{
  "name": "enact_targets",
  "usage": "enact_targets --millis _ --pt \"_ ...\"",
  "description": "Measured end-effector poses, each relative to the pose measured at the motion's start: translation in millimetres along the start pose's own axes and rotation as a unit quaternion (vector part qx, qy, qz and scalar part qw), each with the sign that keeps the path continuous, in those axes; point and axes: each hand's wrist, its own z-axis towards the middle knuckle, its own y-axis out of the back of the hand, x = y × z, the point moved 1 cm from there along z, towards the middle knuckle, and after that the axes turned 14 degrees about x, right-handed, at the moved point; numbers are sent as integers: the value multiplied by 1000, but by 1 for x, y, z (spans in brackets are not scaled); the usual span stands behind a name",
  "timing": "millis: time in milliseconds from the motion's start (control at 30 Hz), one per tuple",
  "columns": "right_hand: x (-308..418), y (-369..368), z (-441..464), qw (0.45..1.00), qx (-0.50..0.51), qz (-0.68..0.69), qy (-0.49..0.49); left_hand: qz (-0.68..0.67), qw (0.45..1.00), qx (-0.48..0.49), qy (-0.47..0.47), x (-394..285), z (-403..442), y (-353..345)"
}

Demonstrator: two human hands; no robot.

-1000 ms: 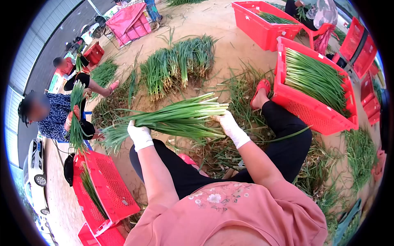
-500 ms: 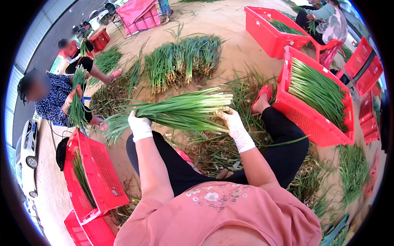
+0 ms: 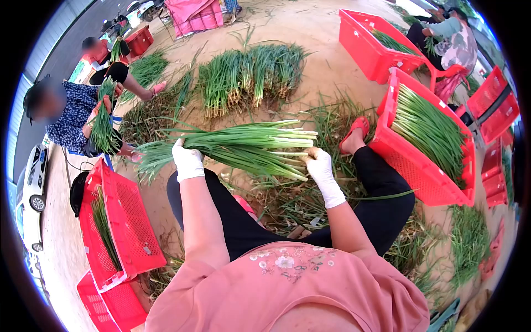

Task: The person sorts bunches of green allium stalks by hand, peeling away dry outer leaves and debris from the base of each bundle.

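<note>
A big bunch of green onions (image 3: 243,146) lies sideways in front of me, leaves to the left and pale stalk ends to the right. My left hand (image 3: 188,161), in a white glove, is closed around the leafy part. At the stalk ends, my gloved right hand (image 3: 319,165) has its thumb and fingers pinched on a stalk of the bunch; its fingertips are partly hidden. Several stalks fan apart near that hand. Beyond the bunch, a row of green onions (image 3: 251,77) with brownish root ends rests on the ground.
At right stands a red crate (image 3: 423,185) of green onions, with another red crate (image 3: 354,47) behind it. More red crates (image 3: 130,221) stand at left. A co-worker (image 3: 77,113) holds green onions at left. Loose leaves (image 3: 282,202) litter the ground around my legs.
The view has shifted slightly. My left hand keeps its grip on the bunch, and my right hand stays at the stalk ends, where the stalks now spread a little more.
</note>
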Motion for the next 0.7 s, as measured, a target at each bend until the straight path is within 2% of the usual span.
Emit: enact_targets --millis 33,100,133,167,233,267,300,333,367,400,433,533,567,633,667,700 --pt "26 14 -3 990 11 100 -102 -1 1000 -2 0 -5 -4 -3" --pt "16 29 4 948 -20 280 -149 39 999 18 4 -9 -7 -5" --pt "30 38 4 950 -10 230 -213 37 999 16 2 -9 -6 -4" --pt "37 36 5 950 -8 229 -211 2 1000 7 8 -9 -4 -2" --pt "50 27 6 994 -14 109 -14 -34 999 -4 14 -8 -2 -1" --pt "46 22 10 999 -37 13 15 -58 998 -12 16 -8 -2 -1" --pt "44 21 11 999 -35 12 16 -83 996 -19 16 -9 -2 -1" --pt "43 19 13 997 8 74 -8 -84 996 -22 15 -5 -1 5" --pt "43 17 14 989 51 136 -33 -22 1000 3 9 -2 0 10" --pt "37 13 13 960 86 254 -78 9 1000 16 6 1 2 14" --pt "38 12 11 960 86 255 -77 40 999 28 2 0 3 15" --pt "40 8 7 940 172 260 -135 -52 998 1 32 3 5 15" --pt "42 6 7 940 171 261 -136 -37 999 16 26 3 6 15" --pt "44 0 5 940 204 247 -118 -21 999 32 22 2 5 11" --pt "38 -7 8 949 224 214 -61 -28 999 26 29 1 4 8" --pt "35 -10 8 950 246 185 -47 -35 999 20 35 0 3 5"
